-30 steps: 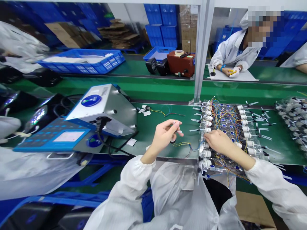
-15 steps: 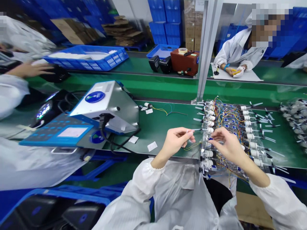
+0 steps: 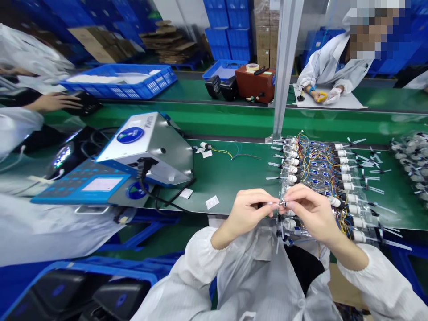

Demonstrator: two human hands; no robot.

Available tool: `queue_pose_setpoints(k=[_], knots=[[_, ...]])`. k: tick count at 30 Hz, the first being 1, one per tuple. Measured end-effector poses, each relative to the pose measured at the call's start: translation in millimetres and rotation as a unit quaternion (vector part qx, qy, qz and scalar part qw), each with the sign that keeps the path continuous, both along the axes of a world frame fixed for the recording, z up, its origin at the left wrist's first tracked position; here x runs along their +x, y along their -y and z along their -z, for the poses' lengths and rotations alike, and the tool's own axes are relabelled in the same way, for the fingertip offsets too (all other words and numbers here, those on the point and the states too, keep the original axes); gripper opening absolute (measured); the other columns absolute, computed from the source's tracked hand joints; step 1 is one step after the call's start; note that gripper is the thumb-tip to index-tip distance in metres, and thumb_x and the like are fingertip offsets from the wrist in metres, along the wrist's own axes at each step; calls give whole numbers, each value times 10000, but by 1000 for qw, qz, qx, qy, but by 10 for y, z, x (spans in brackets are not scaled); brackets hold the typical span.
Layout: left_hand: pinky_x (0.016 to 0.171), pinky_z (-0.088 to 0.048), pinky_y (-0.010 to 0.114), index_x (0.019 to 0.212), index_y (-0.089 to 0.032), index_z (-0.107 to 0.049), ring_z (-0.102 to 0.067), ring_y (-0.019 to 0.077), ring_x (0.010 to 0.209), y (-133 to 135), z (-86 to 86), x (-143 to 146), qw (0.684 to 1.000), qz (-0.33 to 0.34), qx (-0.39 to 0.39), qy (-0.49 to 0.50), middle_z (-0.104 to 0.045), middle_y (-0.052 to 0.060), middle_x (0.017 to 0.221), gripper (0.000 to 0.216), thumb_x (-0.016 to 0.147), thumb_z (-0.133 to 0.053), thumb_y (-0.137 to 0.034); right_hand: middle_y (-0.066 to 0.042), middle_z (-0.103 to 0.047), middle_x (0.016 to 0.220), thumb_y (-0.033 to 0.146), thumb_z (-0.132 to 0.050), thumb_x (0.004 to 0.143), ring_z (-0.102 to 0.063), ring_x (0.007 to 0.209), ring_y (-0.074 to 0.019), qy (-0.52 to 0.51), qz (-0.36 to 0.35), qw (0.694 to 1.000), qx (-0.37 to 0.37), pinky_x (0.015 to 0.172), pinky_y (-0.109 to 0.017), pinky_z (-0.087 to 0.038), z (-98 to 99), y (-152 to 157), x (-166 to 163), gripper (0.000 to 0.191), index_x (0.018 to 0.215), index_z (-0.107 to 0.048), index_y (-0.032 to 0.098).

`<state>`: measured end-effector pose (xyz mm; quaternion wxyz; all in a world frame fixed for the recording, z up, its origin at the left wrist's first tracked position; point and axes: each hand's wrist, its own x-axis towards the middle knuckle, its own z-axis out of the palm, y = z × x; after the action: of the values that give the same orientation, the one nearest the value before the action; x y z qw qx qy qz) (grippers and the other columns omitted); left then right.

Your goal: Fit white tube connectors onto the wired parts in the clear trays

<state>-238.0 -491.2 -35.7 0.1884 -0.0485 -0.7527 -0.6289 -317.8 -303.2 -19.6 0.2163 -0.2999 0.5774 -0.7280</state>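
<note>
My left hand [image 3: 256,206] is closed in a pinch on a thin white cable tie [image 3: 271,203], which mostly hides between the fingers. Its fingertips meet those of my right hand [image 3: 309,209], also pinched, around a small black-and-white piece [image 3: 283,203] too covered to name. Under and beside my right hand lie rows of white cylindrical parts [image 3: 292,161] with black ends, in clear plastic, with coloured wires [image 3: 302,147] among them. White cable ties [image 3: 356,141] stick out from both sides of the rows.
A grey-and-blue machine [image 3: 147,147] with a black cable stands left on the green bench [image 3: 230,178]. Paper slips [image 3: 211,202] and a loose wired part [image 3: 205,146] lie nearby. A metal post [image 3: 284,71] rises behind. Co-workers sit left and across, one holding something yellow [image 3: 322,96].
My hands have come together, the left moving right and slightly down with the cable tie. The right fingers have closed more. At left, a co-worker's hand has moved onto a black device.
</note>
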Motion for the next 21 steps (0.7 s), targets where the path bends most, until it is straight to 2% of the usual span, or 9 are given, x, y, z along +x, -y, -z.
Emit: queue_pose_setpoints(k=[5,9,15,21], knots=[[543,-564,240,912,-201,-823,-692,131,572,-9,42,25,999,-4,-34,-14,-784,70,803,117,913,-753,-295,-56,-665,1001,245,-711,955,-694,812,-161,-28,0,1000,6,722,-329,-636,2,-14,13,67,982,-773,246],[633,-584,241,934,-196,-814,-721,136,656,-46,40,59,995,-12,-83,-61,-786,50,774,70,912,-747,-195,-51,-676,977,201,-685,967,-697,828,-167,-89,15,996,28,739,-338,-623,48,-41,29,98,989,-767,250],[661,-579,207,974,-155,-797,-723,124,705,-145,116,144,980,-54,-161,-102,-783,56,813,112,904,-724,-107,-54,-694,948,114,-670,947,-683,868,-169,-285,69,952,93,753,-309,-573,135,-121,81,173,1024,-765,237],[678,-589,199,969,-164,-784,-726,119,683,-239,228,265,982,-48,-170,-73,-776,16,752,137,912,-694,-77,-51,-685,952,78,-625,956,-670,863,-157,-338,38,929,142,745,-273,-547,139,-199,145,196,1027,-745,216]])
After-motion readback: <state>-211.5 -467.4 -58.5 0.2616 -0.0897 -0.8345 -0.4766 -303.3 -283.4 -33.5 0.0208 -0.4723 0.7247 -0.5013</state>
